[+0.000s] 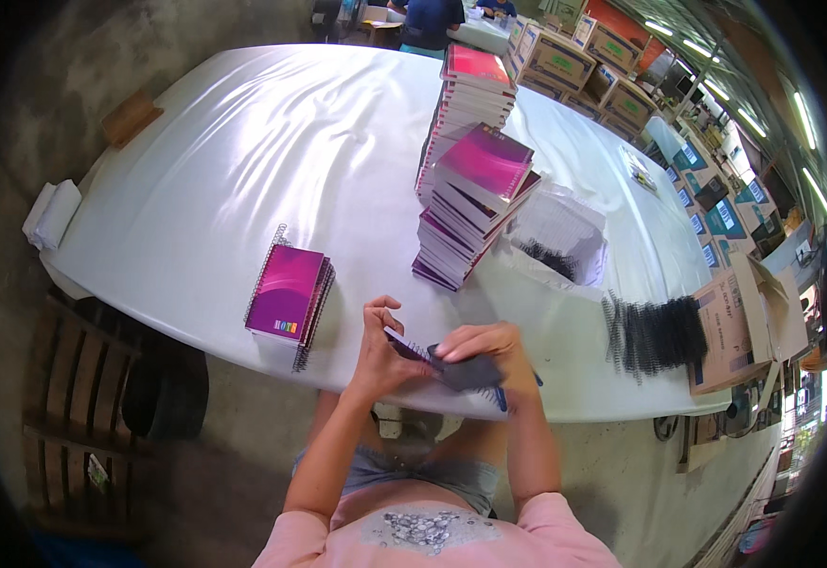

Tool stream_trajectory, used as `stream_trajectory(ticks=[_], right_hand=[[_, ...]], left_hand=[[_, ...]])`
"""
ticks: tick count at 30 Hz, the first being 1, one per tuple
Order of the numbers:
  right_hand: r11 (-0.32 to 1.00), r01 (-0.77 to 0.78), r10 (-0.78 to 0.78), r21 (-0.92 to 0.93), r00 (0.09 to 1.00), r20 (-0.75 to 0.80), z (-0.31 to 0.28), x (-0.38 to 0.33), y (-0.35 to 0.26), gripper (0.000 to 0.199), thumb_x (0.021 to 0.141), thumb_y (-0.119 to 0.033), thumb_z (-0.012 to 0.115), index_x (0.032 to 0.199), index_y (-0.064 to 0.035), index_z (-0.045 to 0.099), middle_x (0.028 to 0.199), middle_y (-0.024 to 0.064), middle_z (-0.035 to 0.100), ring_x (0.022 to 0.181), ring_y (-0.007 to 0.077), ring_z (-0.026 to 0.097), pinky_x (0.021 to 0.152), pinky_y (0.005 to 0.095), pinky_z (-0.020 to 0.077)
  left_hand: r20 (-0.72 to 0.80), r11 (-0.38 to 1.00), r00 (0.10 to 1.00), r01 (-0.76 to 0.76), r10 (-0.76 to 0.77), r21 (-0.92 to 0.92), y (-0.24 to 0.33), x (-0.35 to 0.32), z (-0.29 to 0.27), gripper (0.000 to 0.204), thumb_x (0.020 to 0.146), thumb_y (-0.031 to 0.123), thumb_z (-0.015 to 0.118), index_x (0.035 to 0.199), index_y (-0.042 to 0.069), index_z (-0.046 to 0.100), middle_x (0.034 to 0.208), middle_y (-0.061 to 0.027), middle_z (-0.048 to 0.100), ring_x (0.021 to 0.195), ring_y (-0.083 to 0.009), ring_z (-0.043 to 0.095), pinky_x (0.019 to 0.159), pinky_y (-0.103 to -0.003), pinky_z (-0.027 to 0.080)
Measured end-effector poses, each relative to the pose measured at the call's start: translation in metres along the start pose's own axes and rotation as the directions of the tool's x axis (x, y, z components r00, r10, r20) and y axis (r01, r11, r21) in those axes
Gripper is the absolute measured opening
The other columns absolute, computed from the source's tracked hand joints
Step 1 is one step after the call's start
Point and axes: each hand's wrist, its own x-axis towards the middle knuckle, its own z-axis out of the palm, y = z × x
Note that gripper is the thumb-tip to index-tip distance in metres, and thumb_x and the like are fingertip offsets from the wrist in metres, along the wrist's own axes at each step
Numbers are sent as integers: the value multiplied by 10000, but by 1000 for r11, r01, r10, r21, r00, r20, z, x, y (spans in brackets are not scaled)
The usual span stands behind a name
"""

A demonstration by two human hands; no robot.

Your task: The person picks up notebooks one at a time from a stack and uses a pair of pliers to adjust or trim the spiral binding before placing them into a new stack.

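Observation:
A purple spiral notebook (406,347) lies at the near edge of the white table (243,161), right in front of me. My left hand (380,348) pinches its left edge, fingers bent. My right hand (489,355) lies across it and holds a dark grey tool (468,373) against the binding. Most of the notebook is hidden under both hands.
A short pile of bound purple notebooks (289,293) lies left of my hands. Two tall stacks of notebooks (475,180) stand behind. A clear bag of black coils (557,239), loose black coils (653,333) and an open carton (740,327) sit right. Cartons and a person stand far back.

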Motion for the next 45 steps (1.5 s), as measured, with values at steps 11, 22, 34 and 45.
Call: stream_trajectory(ticks=[11, 22, 34, 45], right_hand=[[998, -68, 68, 1, 997, -32, 21, 13, -1, 338, 638, 128, 567, 916, 0, 713, 885, 117, 710, 857, 168, 661, 803, 275, 502], [955, -128, -17, -267, 876, -481, -35, -17, 30, 368, 674, 82, 539, 977, -43, 705, 932, 135, 698, 869, 280, 664, 802, 308, 499], [427, -592, 143, -683, 790, -596, 40, -94, 31, 543, 839, -258, 628, 1349, -180, 458, 1304, 111, 481, 1213, 336, 408, 971, 580, 285], [876, 76, -289, -476, 873, -392, 60, -73, -81, 352, 770, -162, 715, 1118, -176, 669, 1066, 68, 604, 962, 246, 572, 831, 368, 391]], left_hand=[[10, 997, 997, -71, 71, -1, 2, -1, -2, 948, 374, 330, 960, 973, 82, 268, 1067, -119, 342, 857, -191, 404, 728, -285, 406], [49, 996, 999, -14, 18, -83, -9, -8, -3, 693, 630, 184, 871, 999, 70, 296, 1049, -111, 360, 957, -191, 360, 817, -282, 368], [-421, 970, 904, -168, 81, -175, 42, -20, 4, 574, 688, -65, 783, 1162, 46, 480, 876, -65, 636, 808, -126, 600, 748, -260, 474], [-353, 855, 801, -347, 484, 386, 57, -23, -7, 695, 637, -79, 804, 1229, 30, 456, 872, -87, 701, 773, -113, 585, 655, -261, 485]])
